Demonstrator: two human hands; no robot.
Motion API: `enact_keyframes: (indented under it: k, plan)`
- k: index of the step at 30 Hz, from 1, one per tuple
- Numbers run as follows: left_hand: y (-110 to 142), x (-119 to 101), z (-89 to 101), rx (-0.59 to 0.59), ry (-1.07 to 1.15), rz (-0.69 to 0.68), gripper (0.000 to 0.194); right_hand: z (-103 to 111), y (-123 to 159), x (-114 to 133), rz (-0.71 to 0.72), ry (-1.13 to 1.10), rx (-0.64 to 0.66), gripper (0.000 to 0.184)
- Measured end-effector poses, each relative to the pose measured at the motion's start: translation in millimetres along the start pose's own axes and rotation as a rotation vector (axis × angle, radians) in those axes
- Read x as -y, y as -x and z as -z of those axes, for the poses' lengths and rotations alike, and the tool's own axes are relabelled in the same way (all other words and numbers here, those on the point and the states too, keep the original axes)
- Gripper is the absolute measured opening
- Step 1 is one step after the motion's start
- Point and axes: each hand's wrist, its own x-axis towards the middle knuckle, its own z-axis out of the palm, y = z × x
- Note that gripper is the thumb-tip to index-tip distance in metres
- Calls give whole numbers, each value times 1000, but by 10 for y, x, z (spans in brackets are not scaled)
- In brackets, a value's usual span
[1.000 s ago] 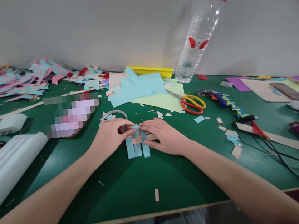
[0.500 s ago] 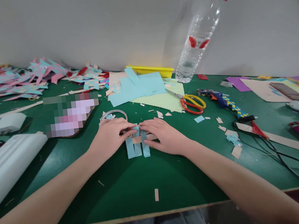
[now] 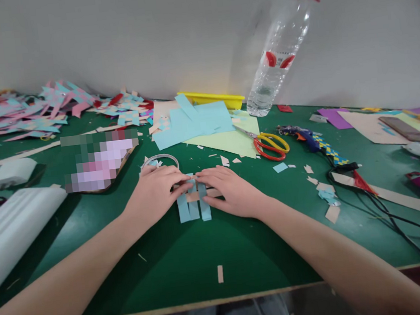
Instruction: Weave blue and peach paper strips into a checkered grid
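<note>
Left of the scissors (image 3: 258, 137), the left hand (image 3: 156, 189) pinches paper strips (image 3: 194, 210); the right hand (image 3: 231, 190) touches them, its grip unclear.

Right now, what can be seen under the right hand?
A blue paper strip lies partly under the right hand, its near end showing. A pale paper strip crosses it and runs out of sight beneath the hand. Anything farther under is covered.

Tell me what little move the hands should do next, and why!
Maybe nudge the rightmost visible blue strip toward the middle blue strip: green table shows between them, and the right hand is at the rightmost one.
</note>
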Motion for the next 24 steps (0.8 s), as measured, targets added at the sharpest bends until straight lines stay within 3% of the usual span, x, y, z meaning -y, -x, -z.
enact_keyframes:
  k: [11,21,24]
  plan:
    - [19,49,-48,-23,-21,-50,41,-8,-1,-4,1,1,-5,44]
    - [8,25,-19,28,-1,-72,41,-32,-3,-16,18,-8,-67,45]
    - [6,31,-30,42,13,-65,40,-48,7,-18,49,-16,-71,54]
